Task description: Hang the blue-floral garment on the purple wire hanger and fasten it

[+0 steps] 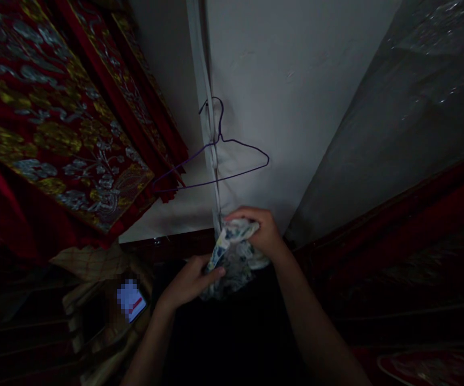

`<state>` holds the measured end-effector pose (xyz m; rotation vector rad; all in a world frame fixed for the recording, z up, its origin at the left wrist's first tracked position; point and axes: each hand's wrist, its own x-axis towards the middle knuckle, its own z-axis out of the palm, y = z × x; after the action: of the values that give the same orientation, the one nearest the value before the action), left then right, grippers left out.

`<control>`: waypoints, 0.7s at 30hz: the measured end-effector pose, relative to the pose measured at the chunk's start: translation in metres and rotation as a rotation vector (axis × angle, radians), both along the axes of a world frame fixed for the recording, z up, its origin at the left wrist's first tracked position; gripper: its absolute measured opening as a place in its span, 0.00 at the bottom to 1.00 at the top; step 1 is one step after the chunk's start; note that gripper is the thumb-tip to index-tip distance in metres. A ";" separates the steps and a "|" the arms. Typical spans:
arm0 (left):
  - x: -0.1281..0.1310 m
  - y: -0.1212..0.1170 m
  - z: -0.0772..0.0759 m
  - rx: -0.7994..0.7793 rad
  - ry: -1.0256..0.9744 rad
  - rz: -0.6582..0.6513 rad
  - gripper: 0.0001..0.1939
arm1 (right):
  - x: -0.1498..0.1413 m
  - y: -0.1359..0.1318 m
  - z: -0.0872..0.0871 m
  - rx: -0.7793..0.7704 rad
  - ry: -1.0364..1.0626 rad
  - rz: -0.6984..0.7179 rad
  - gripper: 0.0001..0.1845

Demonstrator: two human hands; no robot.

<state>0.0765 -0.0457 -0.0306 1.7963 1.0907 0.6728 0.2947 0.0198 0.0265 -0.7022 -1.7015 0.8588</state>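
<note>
- A pale wall (280, 69) fills the upper middle of the frame in dim light.
- A red hanging (51, 102) with silver and gold embroidery, its motifs floral, slants across the upper left.
- A red cloth (428, 198) runs along the right side, below a shiny clear sheet (436, 59) at upper right.
- A thin dark hanger (240, 173) hangs by its hook from a pale cord (207, 69) at upper centre, its bar rising slightly to the right.
- The white floral fabric (236, 268) is bunched at lower centre, below the hanger; its raised edge slants from lower left to upper right.
- The right hand (264, 230) is closed on the fabric's upper edge.
- The left hand (195, 279) pinches its lower left edge, thumb on top.
- A lit phone (137, 305) lies at lower left, its screen too blurred to read.
</note>
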 end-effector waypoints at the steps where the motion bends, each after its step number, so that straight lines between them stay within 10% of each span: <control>1: -0.005 0.001 0.003 0.029 0.058 0.038 0.19 | -0.002 0.016 0.008 0.036 0.040 -0.085 0.14; 6: -0.024 0.018 0.029 0.312 0.455 0.383 0.12 | -0.031 0.101 0.015 0.010 0.115 -0.272 0.12; 10: -0.039 0.027 0.035 0.368 0.603 0.383 0.13 | -0.027 0.134 -0.009 -0.176 -0.107 -0.286 0.13; 16: -0.076 0.049 0.024 0.352 0.593 0.256 0.12 | 0.046 0.114 -0.011 -0.147 -0.220 -0.487 0.14; 21: -0.087 0.077 0.076 0.562 0.583 0.302 0.18 | 0.074 0.091 0.017 -0.067 -0.321 -0.641 0.17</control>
<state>-0.0110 0.0315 0.0454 2.4253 1.7095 0.6952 0.3691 0.1104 0.0432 -1.3928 -1.5706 0.3603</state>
